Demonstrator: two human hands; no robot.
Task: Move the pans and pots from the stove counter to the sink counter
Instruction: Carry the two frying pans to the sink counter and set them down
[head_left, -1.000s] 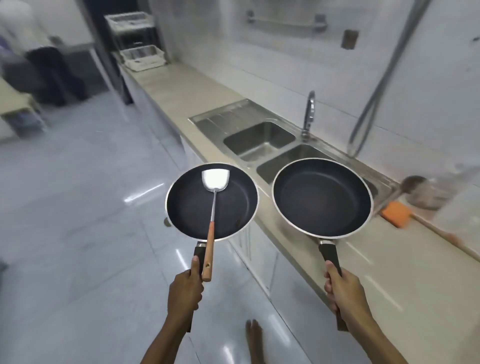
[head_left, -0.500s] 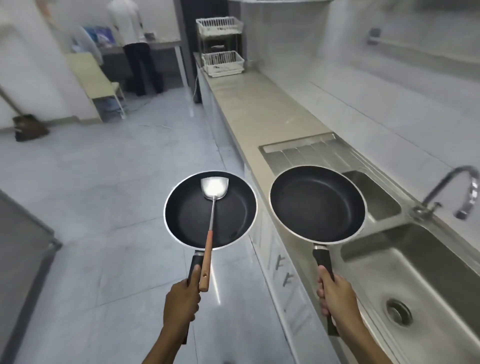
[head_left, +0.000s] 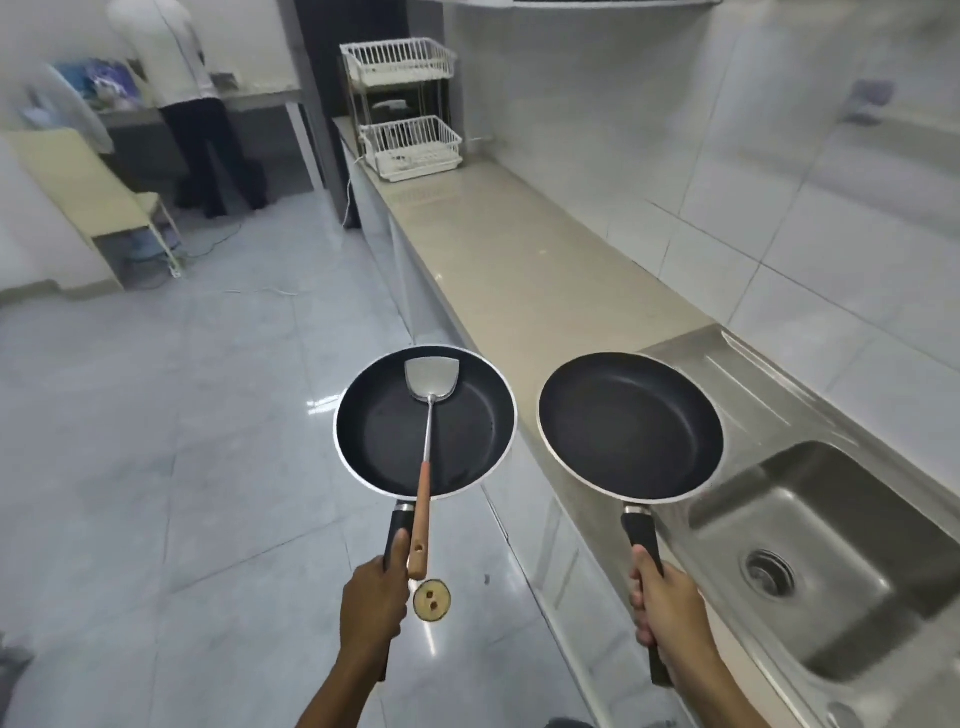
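Observation:
I carry two black non-stick frying pans by their black handles. My left hand (head_left: 375, 597) grips the left pan (head_left: 384, 431), held level over the floor; a steel spatula (head_left: 430, 382) with a wooden handle lies in it, its handle end resting by my thumb. My right hand (head_left: 662, 605) grips the right pan (head_left: 623, 421), which hangs over the front edge of the beige sink counter (head_left: 509, 275), just left of the steel sink (head_left: 841, 545).
A white two-tier dish rack (head_left: 402, 109) stands at the counter's far end. A person (head_left: 187, 104) stands at a desk at the back left, beside a pale chair (head_left: 88, 192). A round floor drain (head_left: 431, 600) lies below my left hand. Tiled wall runs along the right.
I have walked on along the counter: the sink has slid to the lower right, the tap has left the view and the dish rack has come closer. Both pans stay held level.

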